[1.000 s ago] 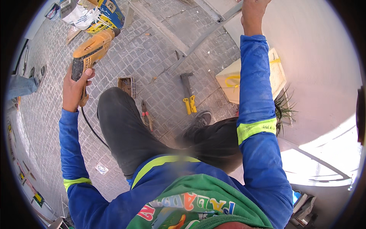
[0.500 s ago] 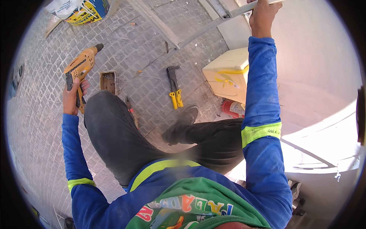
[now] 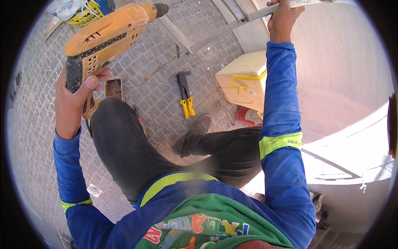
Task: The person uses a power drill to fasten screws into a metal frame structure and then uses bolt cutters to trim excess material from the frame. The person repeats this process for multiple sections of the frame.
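Observation:
My left hand (image 3: 74,97) is closed round the dark grip of a dusty orange power drill (image 3: 116,31). Raised above my bent knee, the drill points its chuck toward the top and right. At the upper right, my right hand (image 3: 283,23) grips a thin pale metal bar (image 3: 259,13), part of a metal frame; some fingers are cut off by the picture's top edge. Between the two arms, a hand riveter (image 3: 185,94) with yellow handles lies on the paving. A small open box (image 3: 115,88) sits beside my knee, partly hidden.
A cream box (image 3: 241,81) with a yellow strap stands by the pale wall (image 3: 340,62), with a red cylinder (image 3: 248,116) next to it. At the upper left is a printed bucket (image 3: 89,14), partly behind the drill. Another metal bar (image 3: 176,35) crosses the stone paving.
My left hand has lifted the drill upward and closer to the camera, turning it more toward the right. My right hand stays on the metal bar, nearly unmoved.

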Demonstrator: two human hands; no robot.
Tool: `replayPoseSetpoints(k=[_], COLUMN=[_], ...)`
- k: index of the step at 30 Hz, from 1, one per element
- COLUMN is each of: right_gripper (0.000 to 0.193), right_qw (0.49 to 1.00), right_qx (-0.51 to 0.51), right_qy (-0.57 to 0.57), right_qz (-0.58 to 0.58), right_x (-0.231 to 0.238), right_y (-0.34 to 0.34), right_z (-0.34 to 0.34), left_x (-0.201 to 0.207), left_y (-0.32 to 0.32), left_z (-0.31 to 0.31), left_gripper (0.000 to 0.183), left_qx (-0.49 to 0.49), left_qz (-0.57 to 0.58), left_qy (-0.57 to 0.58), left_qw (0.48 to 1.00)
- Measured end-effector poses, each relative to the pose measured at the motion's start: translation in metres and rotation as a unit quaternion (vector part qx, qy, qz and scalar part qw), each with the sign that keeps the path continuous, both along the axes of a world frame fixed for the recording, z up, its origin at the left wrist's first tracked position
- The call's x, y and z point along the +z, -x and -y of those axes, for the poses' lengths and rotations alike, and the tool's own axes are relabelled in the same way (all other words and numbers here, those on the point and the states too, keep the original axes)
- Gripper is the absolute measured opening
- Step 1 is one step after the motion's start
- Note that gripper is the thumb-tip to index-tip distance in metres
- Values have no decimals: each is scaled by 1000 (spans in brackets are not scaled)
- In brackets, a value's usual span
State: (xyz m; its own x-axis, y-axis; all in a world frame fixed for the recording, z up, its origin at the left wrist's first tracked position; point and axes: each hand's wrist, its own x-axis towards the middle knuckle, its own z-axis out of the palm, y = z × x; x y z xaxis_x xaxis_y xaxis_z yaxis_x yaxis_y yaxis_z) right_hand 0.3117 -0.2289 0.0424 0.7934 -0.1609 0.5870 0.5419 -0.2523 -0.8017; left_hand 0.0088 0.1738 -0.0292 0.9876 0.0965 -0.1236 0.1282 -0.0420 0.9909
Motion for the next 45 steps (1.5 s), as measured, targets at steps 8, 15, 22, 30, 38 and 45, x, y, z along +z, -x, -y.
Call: replayPoseSetpoints(k=[8,15,22,30,38,45], right_gripper=[50,46,47,48,51,51], right_qw=[999,999,998,998,999,999], right_qx=[-26,-46,-47,-54,-27,-30], right_qy=[7,14,22,22,7,-2], right_qz=[21,25,41,35,41,34], right_x=[-5,-5,-8,-7,-5,-5], right_y=[-6,-7,-8,-8,-4,-6], right_z=[2,-1,-1,-1,-3,-2], left_x=[39,24,12,12,7,5], left_y=[16,-4,-7,-2,-6,-3], left_z=[94,147,155,158,161,161], left_gripper=[71,63,65,66,64,66], left_qx=[-27,2,14,10,0,-7], left_qz=[-1,-13,-1,5,3,0], left_qy=[153,249,282,339,307,291], left_qw=[988,969,959,941,952,957])
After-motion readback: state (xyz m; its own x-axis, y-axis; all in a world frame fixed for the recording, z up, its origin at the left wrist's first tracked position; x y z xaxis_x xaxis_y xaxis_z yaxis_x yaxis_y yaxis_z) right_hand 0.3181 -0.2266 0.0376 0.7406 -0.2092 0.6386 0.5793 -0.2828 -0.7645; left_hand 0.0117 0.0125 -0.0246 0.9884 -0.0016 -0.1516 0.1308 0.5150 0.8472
